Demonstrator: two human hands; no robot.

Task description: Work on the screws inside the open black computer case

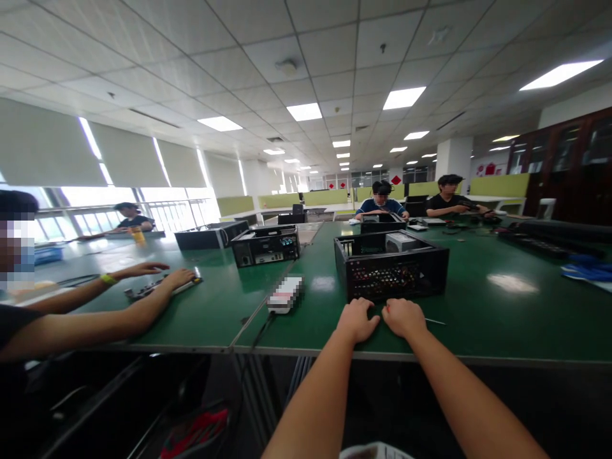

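Observation:
A black computer case lies on the green table in front of me, its perforated panel facing my hands and a silver power supply inside it. My left hand rests at the case's lower near edge, thumb apart from the fingers, with nothing visible in it. Beside it, my right hand is closed on a screwdriver. The thin metal shaft sticks out to the right and a bit of red shows by the thumb; the rest of the handle is hidden by the fingers.
A white power strip with a cable lies left of the case. Further back stand another open computer case and a dark case. A co-worker's arms reach over the table at left. Blue gloves lie at right.

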